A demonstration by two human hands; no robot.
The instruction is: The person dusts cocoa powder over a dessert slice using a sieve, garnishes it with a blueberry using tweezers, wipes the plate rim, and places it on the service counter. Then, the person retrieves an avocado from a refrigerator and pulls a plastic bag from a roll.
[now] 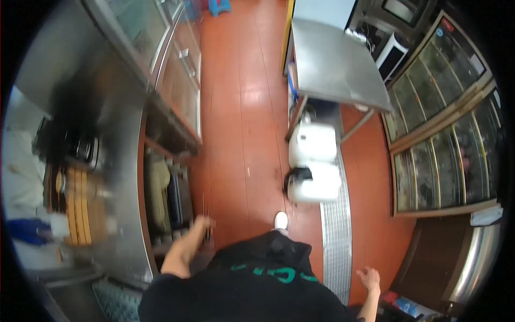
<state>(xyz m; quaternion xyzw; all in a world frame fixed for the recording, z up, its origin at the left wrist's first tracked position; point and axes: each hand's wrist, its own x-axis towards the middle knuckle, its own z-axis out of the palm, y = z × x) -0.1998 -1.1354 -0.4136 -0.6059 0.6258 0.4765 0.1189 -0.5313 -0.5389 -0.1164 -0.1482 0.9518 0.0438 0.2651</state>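
My left hand hangs beside the shelf under the steel counter at left. It is smeared by motion, and I cannot make out whether the small dark, thin shape by its fingers is held. My right hand hangs low at the right with its fingers apart and nothing in it. It is above the floor, just right of the metal drain grate. Ahead, two white plastic containers stand one behind the other on the floor, with something black against the nearer one.
A steel table stands beyond the containers. Glass-door fridges line the right side. The steel counter at left bears wooden blocks; glass-door cabinets stand past it. A red tiled floor runs between, with a blue stool far off.
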